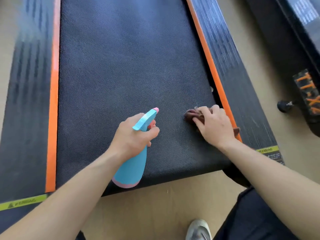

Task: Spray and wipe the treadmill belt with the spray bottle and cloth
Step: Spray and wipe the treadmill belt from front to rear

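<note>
At the rear end of the treadmill, the black textured treadmill belt (121,75) is filling most of the view and running away from the person.

- Ribbed black side rails: one is flanking the belt on the left (26,101) and one on the right (233,66), each lined on its inner edge by an orange strip (53,101).
- Tan floor (155,213): it is showing below the belt's near edge and out to the right.
- Neighbouring black machine (308,94) with orange lettering: it is standing on the floor well right of the treadmill.
- Left hand (133,135): it is gripping the neck of the spray bottle (131,167), fingers wrapped round it.
- Spray bottle, blue with a pink base and a pink nozzle tip: it is hanging tilted over the near middle of the belt, nozzle pointing away from the person.
- Right hand (214,125): it is lying palm-down with its fingers bent over the cloth (190,115), pressing it onto the belt.
- Cloth, brown and bunched: it is sitting on the belt's right side, just beside the right orange strip.
- Grey shoe (199,229): it is resting on the floor at the bottom edge.
- Yellow warning label (266,150): it is sitting on the right rail's near end.
</note>
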